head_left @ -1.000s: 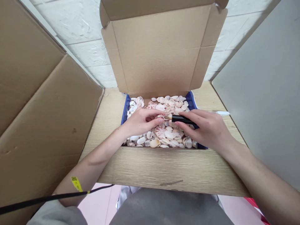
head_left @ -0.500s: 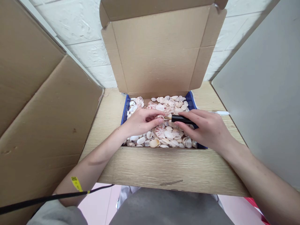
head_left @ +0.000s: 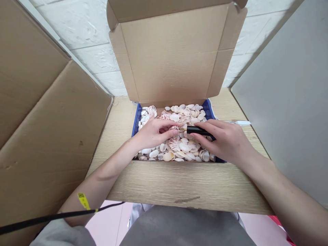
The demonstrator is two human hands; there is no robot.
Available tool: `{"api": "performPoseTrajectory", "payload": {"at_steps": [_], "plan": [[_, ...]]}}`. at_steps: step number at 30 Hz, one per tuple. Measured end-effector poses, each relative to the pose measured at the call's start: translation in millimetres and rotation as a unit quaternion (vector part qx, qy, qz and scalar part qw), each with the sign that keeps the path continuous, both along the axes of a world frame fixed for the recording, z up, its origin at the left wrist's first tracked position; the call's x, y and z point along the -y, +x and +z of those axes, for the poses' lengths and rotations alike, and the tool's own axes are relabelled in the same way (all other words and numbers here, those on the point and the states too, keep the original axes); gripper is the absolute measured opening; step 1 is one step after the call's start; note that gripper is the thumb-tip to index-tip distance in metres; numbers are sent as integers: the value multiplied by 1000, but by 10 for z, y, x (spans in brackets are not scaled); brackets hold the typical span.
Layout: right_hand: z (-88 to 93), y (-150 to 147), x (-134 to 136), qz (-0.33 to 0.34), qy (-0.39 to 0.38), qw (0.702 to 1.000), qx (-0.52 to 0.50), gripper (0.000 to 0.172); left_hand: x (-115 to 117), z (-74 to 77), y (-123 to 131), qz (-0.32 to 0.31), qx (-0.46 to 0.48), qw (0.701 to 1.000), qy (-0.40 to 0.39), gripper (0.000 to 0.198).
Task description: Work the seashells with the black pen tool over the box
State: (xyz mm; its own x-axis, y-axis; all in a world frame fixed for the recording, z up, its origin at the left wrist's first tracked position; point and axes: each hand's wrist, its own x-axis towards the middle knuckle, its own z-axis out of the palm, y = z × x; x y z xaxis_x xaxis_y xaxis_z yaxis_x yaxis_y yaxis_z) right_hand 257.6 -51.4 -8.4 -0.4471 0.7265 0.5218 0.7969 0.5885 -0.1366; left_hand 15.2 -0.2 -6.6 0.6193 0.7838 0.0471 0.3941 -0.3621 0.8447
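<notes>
My right hand [head_left: 227, 138] is closed round a small black hand drill [head_left: 198, 130] with a brass-coloured chuck pointing left. Between the thumb and fingers of my left hand [head_left: 155, 133] is a seashell [head_left: 174, 127], mostly covered by the fingertips. The drill's tip meets the shell or stops right beside it; which one is too small to tell. Both hands are over an open cardboard box [head_left: 134, 123] with blue sides. Loose seashells [head_left: 185, 147] fill it, mainly white and cream, and a ribbed scallop shell [head_left: 174, 144] with reddish streaks lies just below my fingers.
The raised box lid [head_left: 171, 58] stands behind, before a white brick-patterned wall [head_left: 92, 54]. A cardboard panel [head_left: 64, 119] flanks the wooden table [head_left: 179, 184] on the left, a grey panel [head_left: 287, 102] on the right. A black cable [head_left: 51, 216] crosses my left forearm.
Both hands keep almost the same place and grip. The whole view has shifted very slightly; the drill still points at the shell.
</notes>
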Motion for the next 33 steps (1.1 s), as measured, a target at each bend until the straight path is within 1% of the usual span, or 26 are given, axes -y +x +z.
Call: {"api": "performPoseTrajectory", "payload": {"at_steps": [4,11,33], "plan": [[-2,-4,-3,1,2,1000,-6,22,-1,-3,-5,-1,4,1000,-6,39],[12,-3,8,-10,-22,1000,-2,22,-1,3,-4,2,-1,1000,-2,40],[-7,7,0,-5,-19,1000,-4,22,-1,0,-3,1,-4,1000,-5,40]]}}
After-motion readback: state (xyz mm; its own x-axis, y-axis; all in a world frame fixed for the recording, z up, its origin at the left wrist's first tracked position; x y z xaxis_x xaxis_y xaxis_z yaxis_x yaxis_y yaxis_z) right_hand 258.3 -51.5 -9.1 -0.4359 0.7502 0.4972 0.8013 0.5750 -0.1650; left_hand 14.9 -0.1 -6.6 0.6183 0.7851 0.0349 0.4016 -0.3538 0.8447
